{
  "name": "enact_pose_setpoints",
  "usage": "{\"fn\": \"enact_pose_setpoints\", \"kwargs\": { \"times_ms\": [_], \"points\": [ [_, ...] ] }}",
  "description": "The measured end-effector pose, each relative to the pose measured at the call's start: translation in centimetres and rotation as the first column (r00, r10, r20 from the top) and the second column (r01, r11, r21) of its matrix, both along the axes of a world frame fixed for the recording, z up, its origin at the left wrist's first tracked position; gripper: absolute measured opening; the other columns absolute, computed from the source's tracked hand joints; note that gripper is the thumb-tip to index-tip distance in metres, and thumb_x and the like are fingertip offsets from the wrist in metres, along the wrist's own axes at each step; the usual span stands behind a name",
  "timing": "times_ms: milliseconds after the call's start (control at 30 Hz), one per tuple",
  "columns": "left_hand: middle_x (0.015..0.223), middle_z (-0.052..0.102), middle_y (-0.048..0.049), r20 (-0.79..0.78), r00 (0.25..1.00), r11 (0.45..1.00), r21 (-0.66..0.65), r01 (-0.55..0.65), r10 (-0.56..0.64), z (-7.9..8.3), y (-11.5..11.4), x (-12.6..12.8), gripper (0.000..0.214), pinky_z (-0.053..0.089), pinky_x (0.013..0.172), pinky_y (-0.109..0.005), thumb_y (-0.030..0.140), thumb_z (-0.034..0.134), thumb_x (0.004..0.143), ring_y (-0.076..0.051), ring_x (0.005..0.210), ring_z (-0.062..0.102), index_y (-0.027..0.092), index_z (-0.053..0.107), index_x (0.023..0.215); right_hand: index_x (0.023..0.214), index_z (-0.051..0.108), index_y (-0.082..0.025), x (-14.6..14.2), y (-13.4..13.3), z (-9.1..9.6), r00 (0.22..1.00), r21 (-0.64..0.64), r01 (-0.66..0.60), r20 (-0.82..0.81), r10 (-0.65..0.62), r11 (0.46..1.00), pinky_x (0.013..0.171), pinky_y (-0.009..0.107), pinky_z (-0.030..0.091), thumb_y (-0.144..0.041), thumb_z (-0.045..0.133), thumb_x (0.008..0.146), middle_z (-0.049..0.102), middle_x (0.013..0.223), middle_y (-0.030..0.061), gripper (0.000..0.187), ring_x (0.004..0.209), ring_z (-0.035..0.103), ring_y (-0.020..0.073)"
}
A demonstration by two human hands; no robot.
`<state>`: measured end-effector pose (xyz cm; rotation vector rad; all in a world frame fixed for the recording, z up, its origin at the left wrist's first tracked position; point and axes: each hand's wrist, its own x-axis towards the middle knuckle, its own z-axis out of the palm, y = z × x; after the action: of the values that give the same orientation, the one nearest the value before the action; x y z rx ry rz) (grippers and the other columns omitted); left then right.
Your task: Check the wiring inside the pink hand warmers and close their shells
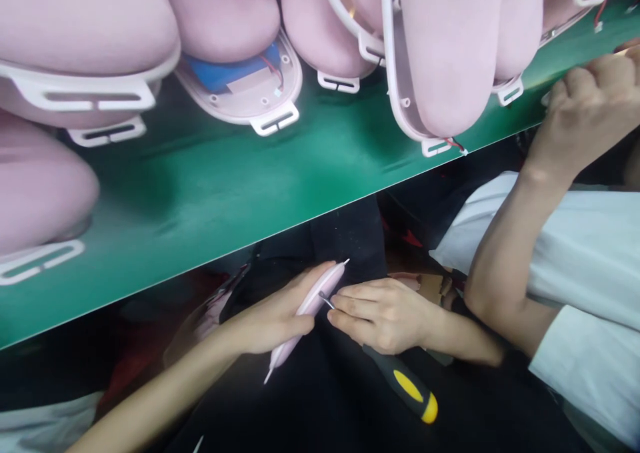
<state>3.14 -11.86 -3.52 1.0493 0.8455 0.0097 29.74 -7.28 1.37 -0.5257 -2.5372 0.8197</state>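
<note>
My left hand is wrapped round a slim pink plastic casing, held on edge above my dark-clothed lap. Both ends of the casing carry thin white tabs. In my right hand is a screwdriver with a black and yellow handle, which sticks out below the palm. Its short metal tip meets the seam on the casing's side facing my right hand. The fingers of my right hand close round the shaft and hide part of it.
Several pink casings with white strap loops lie along the green table. One opened casing shows a blue battery and thin wires. At the right, a co-worker's hand and white sleeve are close to the table edge.
</note>
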Motion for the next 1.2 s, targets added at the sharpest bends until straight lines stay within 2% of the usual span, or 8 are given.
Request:
{"fn": "enact_pose_setpoints", "kwargs": {
  "times_ms": [167,300,567,733,933,1067,1133,1200],
  "points": [
    [0.186,0.021,-0.007,0.039,0.998,0.998,-0.035,-0.053,0.055,-0.6,-0.4,-0.2,0.096,0.015,0.141,-0.061,0.021,0.055,0.086,-0.035,0.171,0.022,0.026,0.019,0.174,0.109,0.08,-0.011,-0.1,0.2,-0.5,1.0,0.004,0.014,-0.008,-0.014,1.0,0.086,0.028,0.069,-0.015,0.057,0.11,0.086,0.107,0.0051,0.023,0.101,0.081,0.0182],
    [0.186,0.022,-0.007,0.136,0.982,0.985,-0.123,-0.117,0.134,-1.2,-0.6,-0.6,0.091,0.016,0.14,-0.063,0.03,0.058,0.091,-0.037,0.171,0.022,0.028,0.021,0.174,0.111,0.08,-0.014,0.4,1.1,-1.2,0.998,-0.066,-0.03,-0.054,0.027,0.997,0.086,0.027,0.069,-0.02,0.057,0.112,0.086,0.109,0.003,0.024,0.1,0.081,0.0157],
    [0.187,0.019,-0.0032,0.123,0.989,0.994,-0.089,-0.067,0.078,-0.9,-0.5,-1.1,0.099,0.009,0.14,-0.063,0.018,0.055,0.083,-0.034,0.173,0.016,0.031,0.022,0.175,0.103,0.081,-0.012,0.4,0.6,-2.2,0.976,0.0,0.002,-0.219,-0.001,1.0,0.074,0.024,0.067,-0.023,0.069,0.105,0.084,0.095,0.005,0.016,0.084,0.079,0.0143],
    [0.184,0.03,-0.0065,0.182,0.97,0.981,-0.142,-0.135,0.16,-2.4,-0.7,-1.4,0.09,0.014,0.139,-0.066,0.027,0.055,0.087,-0.037,0.17,0.027,0.028,0.03,0.174,0.087,0.081,-0.014,1.1,0.5,-1.0,0.957,0.046,0.042,-0.29,-0.027,0.998,0.069,0.023,0.064,-0.018,0.071,0.101,0.081,0.086,0.0045,0.017,0.076,0.075,0.0131],
    [0.184,0.031,-0.0045,0.229,0.955,0.972,-0.183,-0.149,0.189,-4.0,-1.1,-1.7,0.089,0.014,0.14,-0.063,0.032,0.059,0.089,-0.036,0.17,0.027,0.031,0.031,0.174,0.097,0.079,-0.013,1.2,0.6,-2.1,0.965,0.02,0.068,-0.257,-0.061,0.997,0.072,0.025,0.064,-0.021,0.076,0.1,0.082,0.091,0.0051,0.009,0.081,0.076,0.0144],
    [0.182,0.035,-0.0071,0.156,0.982,0.993,-0.064,-0.101,0.11,-2.2,0.3,-1.9,0.083,0.025,0.138,-0.062,0.035,0.062,0.093,-0.037,0.167,0.035,0.03,0.036,0.172,0.106,0.076,-0.014,1.0,0.6,-2.6,0.971,0.029,0.111,-0.215,-0.102,0.993,0.071,0.024,0.062,-0.022,0.079,0.099,0.082,0.09,0.0027,0.011,0.079,0.077,0.0128],
    [0.177,0.044,-0.0064,0.005,1.0,0.994,0.102,-0.024,0.024,-0.2,1.2,-1.8,0.073,0.033,0.136,-0.058,0.036,0.061,0.098,-0.036,0.162,0.044,0.031,0.044,0.169,0.112,0.075,-0.015,1.0,0.7,-2.6,0.955,0.004,0.171,-0.245,-0.165,0.985,0.066,0.024,0.059,-0.021,0.075,0.103,0.082,0.087,0.0008,0.011,0.075,0.075,0.0113],
    [0.168,0.057,-0.0072,-0.218,0.976,0.957,0.278,0.08,-0.018,1.9,1.8,-1.3,0.06,0.045,0.129,-0.055,0.038,0.055,0.105,-0.036,0.151,0.059,0.032,0.051,0.165,0.115,0.074,-0.016,1.2,0.8,-2.8,0.942,0.006,0.208,-0.272,-0.198,0.978,0.068,0.026,0.059,-0.018,0.069,0.106,0.083,0.089,0.0016,0.01,0.081,0.077,0.0127]
  ]
}}
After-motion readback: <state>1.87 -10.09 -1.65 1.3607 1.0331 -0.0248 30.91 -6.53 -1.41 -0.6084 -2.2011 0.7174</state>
